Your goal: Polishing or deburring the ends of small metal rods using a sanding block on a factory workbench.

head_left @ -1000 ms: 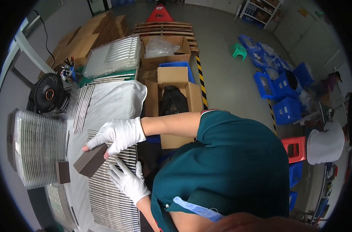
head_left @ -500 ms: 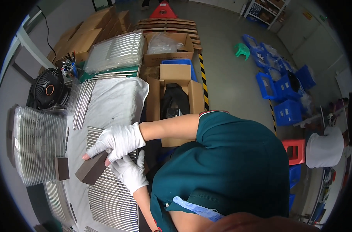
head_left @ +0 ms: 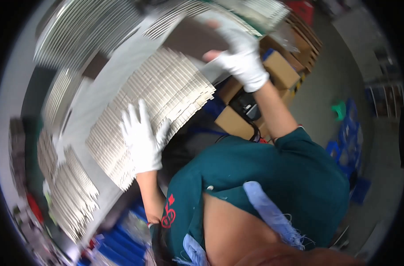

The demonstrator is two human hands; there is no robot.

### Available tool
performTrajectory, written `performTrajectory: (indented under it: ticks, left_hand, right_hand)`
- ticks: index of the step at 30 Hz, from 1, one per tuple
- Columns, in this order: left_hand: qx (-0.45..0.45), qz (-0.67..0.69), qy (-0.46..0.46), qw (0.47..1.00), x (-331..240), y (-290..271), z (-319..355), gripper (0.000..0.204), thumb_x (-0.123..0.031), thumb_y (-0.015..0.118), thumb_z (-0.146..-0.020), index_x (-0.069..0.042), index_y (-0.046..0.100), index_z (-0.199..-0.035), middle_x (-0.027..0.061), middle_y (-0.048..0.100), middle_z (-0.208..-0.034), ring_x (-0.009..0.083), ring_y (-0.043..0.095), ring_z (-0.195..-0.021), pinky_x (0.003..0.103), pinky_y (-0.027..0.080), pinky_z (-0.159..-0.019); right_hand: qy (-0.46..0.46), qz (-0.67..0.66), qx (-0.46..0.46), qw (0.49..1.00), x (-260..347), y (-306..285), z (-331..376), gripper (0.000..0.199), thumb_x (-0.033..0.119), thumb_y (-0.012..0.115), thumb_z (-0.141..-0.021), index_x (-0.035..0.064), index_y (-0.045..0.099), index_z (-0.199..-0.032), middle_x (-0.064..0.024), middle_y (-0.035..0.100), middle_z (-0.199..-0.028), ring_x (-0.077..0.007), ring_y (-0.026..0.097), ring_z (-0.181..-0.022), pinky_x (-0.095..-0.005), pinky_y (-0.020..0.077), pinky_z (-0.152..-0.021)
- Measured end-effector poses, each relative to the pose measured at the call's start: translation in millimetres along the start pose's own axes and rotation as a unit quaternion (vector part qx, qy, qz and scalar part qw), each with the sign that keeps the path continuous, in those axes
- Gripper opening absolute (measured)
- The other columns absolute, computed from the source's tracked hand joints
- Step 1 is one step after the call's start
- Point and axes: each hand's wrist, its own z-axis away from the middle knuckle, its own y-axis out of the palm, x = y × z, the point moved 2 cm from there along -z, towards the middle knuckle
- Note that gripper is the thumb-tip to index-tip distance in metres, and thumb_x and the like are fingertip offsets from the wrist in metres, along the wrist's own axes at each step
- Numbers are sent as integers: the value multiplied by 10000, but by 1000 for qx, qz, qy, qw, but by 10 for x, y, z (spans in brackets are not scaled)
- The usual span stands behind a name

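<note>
My right hand (head_left: 239, 57), in a white glove with bare fingertips showing, grips a dark brown rectangular block (head_left: 194, 37). The block is raised near the far end of a row of slim silvery metal strips (head_left: 166, 84), which lie side by side on the white-covered table. My left hand (head_left: 142, 137), also gloved in white, rests with its fingers spread on the nearer part of that row. Motion blurs the picture, the right hand most of all.
A second brown block (head_left: 94, 65) lies by the stacked clear trays (head_left: 86, 31). More metal strips (head_left: 73, 195) spread at the table's lower left. Beside the table stand an open cardboard box (head_left: 279, 71) and blue bins (head_left: 122, 244). A green stool (head_left: 339, 111) is on the floor.
The view has turned and moved closer to the strips. My hands, together before, are now apart: the right carries the block away toward the row's far end, the left lies spread over the strips.
</note>
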Motion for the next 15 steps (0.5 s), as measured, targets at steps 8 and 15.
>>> performTrajectory:
  ticks: [8,15]
  left_hand:
    - [46,-185,-345,919,1043,-381,877,793,-669,521,-890,-83,479,-1423,266,509,-1391,453,519,-1229,491,449,-1007]
    - [-41,-162,-401,901,1210,-250,807,692,-659,534,-882,-114,616,-1300,151,635,-1264,393,618,-1050,462,512,-898]
  right_hand:
    - [-2,-150,-130,980,-709,-157,-198,629,13,692,-900,122,453,-1472,-61,516,-1423,-178,497,-1283,-327,427,-1074]
    - [-50,-106,-64,991,-811,98,-379,636,31,725,-879,86,463,-1456,-62,509,-1421,-180,501,-1273,-330,410,-1087]
